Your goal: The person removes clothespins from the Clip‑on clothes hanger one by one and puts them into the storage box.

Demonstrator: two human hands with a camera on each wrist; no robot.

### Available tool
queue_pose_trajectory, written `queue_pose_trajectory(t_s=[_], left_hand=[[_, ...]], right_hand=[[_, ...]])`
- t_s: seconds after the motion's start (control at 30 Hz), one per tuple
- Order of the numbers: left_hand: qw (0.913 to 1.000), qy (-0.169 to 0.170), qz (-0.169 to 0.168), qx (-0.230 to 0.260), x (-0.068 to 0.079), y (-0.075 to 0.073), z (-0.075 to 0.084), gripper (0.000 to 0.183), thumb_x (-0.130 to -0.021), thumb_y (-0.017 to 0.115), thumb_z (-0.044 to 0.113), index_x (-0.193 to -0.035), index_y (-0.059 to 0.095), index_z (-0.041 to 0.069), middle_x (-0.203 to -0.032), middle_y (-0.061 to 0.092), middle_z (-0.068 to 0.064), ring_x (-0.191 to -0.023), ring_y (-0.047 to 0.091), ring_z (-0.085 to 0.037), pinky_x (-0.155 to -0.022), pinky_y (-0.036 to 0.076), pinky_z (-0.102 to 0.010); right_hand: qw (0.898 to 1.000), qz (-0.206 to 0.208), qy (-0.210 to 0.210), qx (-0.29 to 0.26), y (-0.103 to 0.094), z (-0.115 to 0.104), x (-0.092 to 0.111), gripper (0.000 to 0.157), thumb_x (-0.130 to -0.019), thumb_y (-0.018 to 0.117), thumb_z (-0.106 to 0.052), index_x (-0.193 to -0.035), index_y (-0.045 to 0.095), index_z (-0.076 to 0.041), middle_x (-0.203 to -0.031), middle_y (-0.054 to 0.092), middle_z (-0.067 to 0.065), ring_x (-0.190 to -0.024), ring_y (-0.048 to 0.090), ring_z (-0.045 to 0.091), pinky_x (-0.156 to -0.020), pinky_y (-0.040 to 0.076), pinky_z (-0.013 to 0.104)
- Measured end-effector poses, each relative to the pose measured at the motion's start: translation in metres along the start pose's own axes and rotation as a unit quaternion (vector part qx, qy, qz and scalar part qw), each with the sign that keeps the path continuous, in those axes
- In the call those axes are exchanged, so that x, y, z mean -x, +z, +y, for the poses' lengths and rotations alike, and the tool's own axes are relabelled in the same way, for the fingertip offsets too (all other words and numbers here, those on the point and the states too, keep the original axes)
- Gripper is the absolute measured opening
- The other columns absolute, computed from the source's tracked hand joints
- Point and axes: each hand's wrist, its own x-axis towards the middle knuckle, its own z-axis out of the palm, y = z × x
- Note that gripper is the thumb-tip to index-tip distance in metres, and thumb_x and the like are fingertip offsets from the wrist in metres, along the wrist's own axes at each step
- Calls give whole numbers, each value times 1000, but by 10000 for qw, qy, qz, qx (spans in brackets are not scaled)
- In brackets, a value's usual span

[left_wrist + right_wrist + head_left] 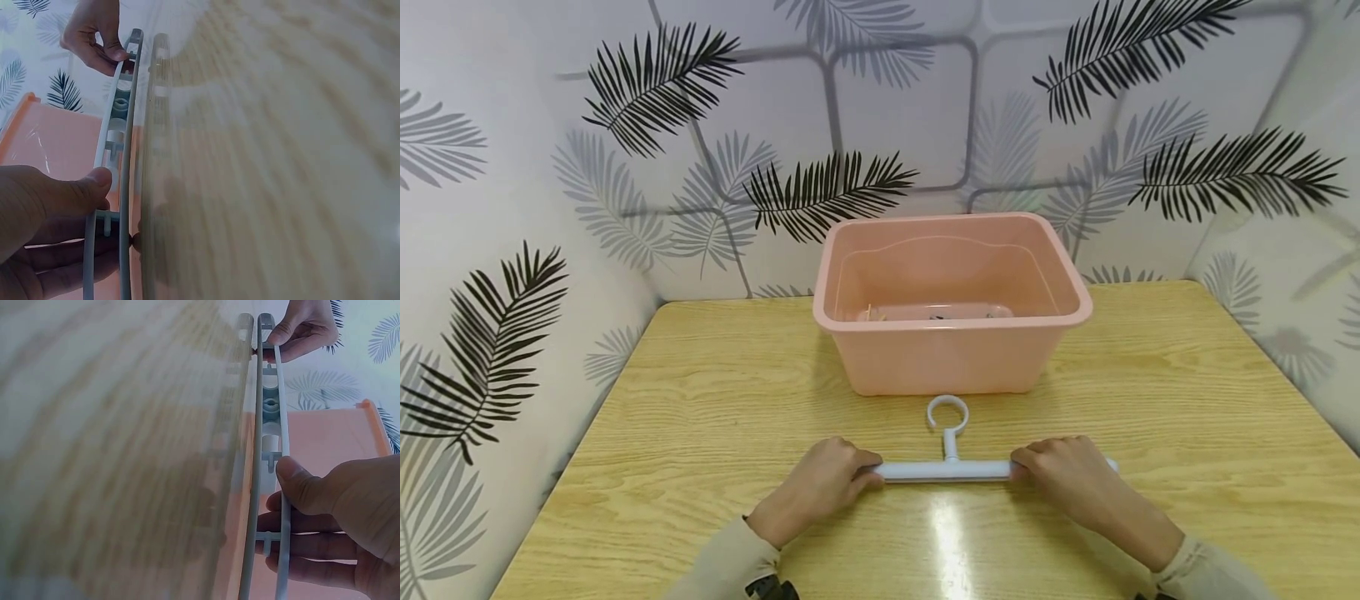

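A pale blue-white plastic hanger with a straight bar lies crosswise just in front of the pink tub. From its middle rises a short stem with an open round hook, pointing toward the tub. My left hand grips the bar's left end, thumb on the near edge and fingers beneath. Toward the right end, my right hand holds it the same way, and a short tip sticks out past it. The wrist views show the hollow, ribbed underside, close to the tabletop, which mirrors it.
The pink tub stands at the back middle of the wood-grain table, with several small items, hard to make out, on its bottom. Behind and at the sides hangs a leaf-patterned covering.
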Motion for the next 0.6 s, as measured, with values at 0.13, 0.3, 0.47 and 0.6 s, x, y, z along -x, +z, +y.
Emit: queue_pose_trajectory(t_s=[0.13,0.3,0.47,0.6], left_hand=[[10000,-23,-34,10,0,1,0,16,-86,72,19,-94,74,5,-79,72,-2,-64,60,-2,-59,48,-19],[9999,-31,-73,89,0,2,-1,17,-86,72,19,-94,74,4,-80,72,-3,-66,61,-3,-60,48,-19],[9998,-79,-126,147,-1,3,-2,17,-86,72,19,-94,74,4,-80,71,-2,-65,59,-3,-59,48,-20],[9997,-208,109,32,-1,-5,-3,22,-90,68,26,-94,72,4,-83,71,-5,-70,63,-9,-64,51,-26]], right_hand=[[10000,-69,16,1,1,0,0,15,-81,76,-20,-71,65,-16,-63,63,-7,-49,41,-2,-41,34,18],[9998,-170,34,-26,1,-1,-1,15,-81,75,-20,-72,64,-16,-61,60,-8,-49,37,-1,-41,31,17],[9997,-233,70,-21,1,-1,-1,16,-81,75,-21,-71,64,-16,-61,58,-9,-49,36,-1,-40,30,17],[9999,88,-1,61,-4,4,-2,14,-80,77,-22,-75,66,-15,-66,63,-7,-50,53,6,-41,39,23]])
